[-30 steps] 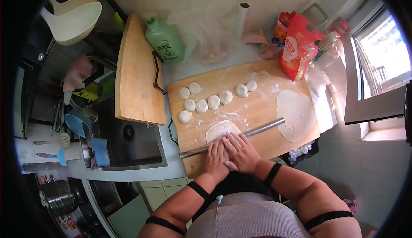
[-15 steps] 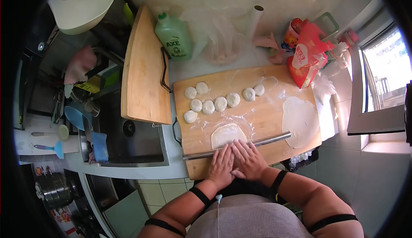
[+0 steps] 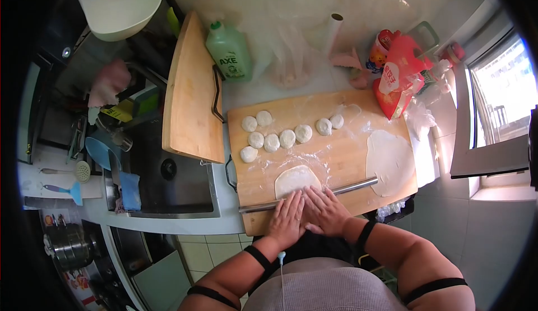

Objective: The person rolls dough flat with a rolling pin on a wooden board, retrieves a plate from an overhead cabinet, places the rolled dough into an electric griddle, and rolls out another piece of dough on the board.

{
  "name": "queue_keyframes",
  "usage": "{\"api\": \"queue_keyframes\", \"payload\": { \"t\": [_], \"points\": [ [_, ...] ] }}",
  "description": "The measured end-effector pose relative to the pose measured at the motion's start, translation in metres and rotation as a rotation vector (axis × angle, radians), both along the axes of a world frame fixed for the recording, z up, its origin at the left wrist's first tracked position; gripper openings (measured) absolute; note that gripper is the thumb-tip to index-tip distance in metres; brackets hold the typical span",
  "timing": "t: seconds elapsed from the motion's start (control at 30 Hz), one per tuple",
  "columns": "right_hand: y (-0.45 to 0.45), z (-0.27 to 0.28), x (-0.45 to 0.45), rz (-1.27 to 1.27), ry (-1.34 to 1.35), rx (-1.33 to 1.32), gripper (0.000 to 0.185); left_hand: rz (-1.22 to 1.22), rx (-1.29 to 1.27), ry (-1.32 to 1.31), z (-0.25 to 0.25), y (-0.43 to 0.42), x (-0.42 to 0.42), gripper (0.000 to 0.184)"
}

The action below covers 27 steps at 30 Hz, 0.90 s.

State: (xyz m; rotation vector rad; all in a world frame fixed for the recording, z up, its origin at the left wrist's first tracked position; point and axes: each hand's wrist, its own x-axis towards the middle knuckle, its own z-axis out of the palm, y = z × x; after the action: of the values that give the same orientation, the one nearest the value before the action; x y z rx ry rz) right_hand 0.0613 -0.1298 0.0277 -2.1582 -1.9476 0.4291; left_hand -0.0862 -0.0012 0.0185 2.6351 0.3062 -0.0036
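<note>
A metal rolling pin (image 3: pixel 354 186) lies slantwise over the near edge of a round flattened dough sheet (image 3: pixel 295 180). My left hand (image 3: pixel 287 221) rests on the pin with its fingers stretched out flat. Beside it, my right hand (image 3: pixel 327 213) also presses flat on the pin, fingers extended. The fingertips are close together over the dough's near edge, and the palms hide the pin's middle. Both lie on a floured wooden board (image 3: pixel 342 159). Several dough balls (image 3: pixel 287 138) sit in rows farther back. A larger rolled dough sheet (image 3: pixel 389 162) covers the board's right side.
Left of the board, another wooden board (image 3: pixel 190 98) stands upright beside the sink (image 3: pixel 151 185). A green AXE bottle (image 3: pixel 229 53) is behind it. At the back right stands a red bag (image 3: pixel 399 81), near an open window (image 3: pixel 501 98).
The view has shifted slightly. Both hands stay on the rolling pin in nearly the same spot, with a little more space between the thumbs. The dough looks much the same.
</note>
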Motion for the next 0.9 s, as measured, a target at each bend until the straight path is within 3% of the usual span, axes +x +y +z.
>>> {"api": "queue_keyframes", "payload": {
  "t": [0.03,0.07,0.13,0.23,0.33,0.43,0.5,0.53,0.6,0.63,0.7,0.9],
  "points": [
    [0.001,-0.001,0.000,0.004,-0.019,0.008,0.082,-0.010,0.023,-0.035,-0.004,0.001,0.000,0.072],
    [0.016,-0.009,0.011,-0.022,-0.193,0.055,0.081,0.006,0.210,-0.049,-0.016,0.018,0.017,0.072],
    [0.050,0.004,0.036,-0.063,-0.166,0.027,0.076,0.215,0.134,0.022,0.005,0.052,0.055,0.072],
    [0.062,0.000,0.050,0.026,0.010,0.108,0.063,0.186,0.205,-0.076,0.006,0.060,0.046,0.070],
    [0.051,-0.002,0.042,0.017,-0.106,0.023,0.056,0.128,0.133,0.017,0.004,0.045,0.026,0.067],
    [0.040,-0.008,0.029,-0.043,-0.097,0.113,0.054,0.196,0.084,-0.088,0.010,0.037,0.021,0.067],
    [0.024,-0.002,0.024,-0.119,-0.035,0.089,0.053,0.312,-0.183,-0.303,0.010,0.033,0.012,0.065],
    [0.015,0.003,0.021,-0.192,0.035,0.060,0.052,0.314,-0.182,-0.307,0.002,0.025,0.005,0.065],
    [-0.005,0.001,0.018,-0.221,0.044,0.119,0.050,0.647,-1.176,-0.260,-0.016,0.009,-0.012,0.064],
    [-0.014,-0.006,0.016,-0.290,0.034,0.138,0.050,0.654,-1.173,-0.264,-0.006,0.003,-0.014,0.064],
    [-0.026,-0.015,0.015,-0.347,0.024,0.161,0.051,0.918,-1.784,-0.055,0.014,-0.012,-0.014,0.068],
    [-0.037,-0.027,0.008,-0.564,0.039,0.401,0.049,0.832,-1.890,0.025,0.006,-0.020,-0.009,0.073]
  ]
}}
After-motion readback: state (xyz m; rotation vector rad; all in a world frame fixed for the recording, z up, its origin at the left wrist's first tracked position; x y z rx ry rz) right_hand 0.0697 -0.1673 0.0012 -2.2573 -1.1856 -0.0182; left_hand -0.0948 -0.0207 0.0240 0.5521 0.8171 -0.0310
